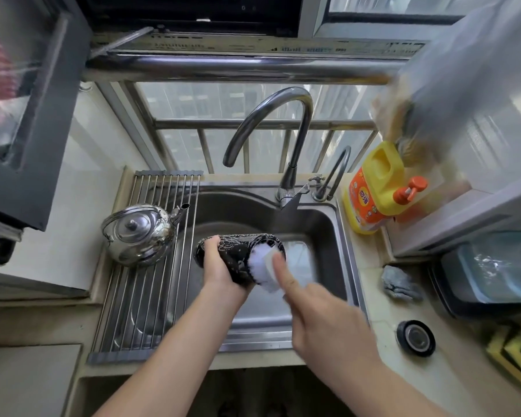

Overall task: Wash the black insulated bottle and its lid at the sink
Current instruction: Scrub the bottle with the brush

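- While a steel kettle (139,234) sits on the drying rack (127,311) at left, the left grip (220,266) is clenched around the black bottle (238,251), held sideways over the sink (322,224).
- Right grip (322,320), blurred, holds a foamy white sponge (263,266) against the bottle's right end, forefinger straight.
- Yellow soap jug (376,188) stands on the tabletop (373,284) at right.

Soft daylight pours in through the far window (193,106), bright and even, with glare along the steel rail (238,67) and kettle (139,233). The right hand (328,323) looks motion-smeared; edges bow outward, the corners blurred.
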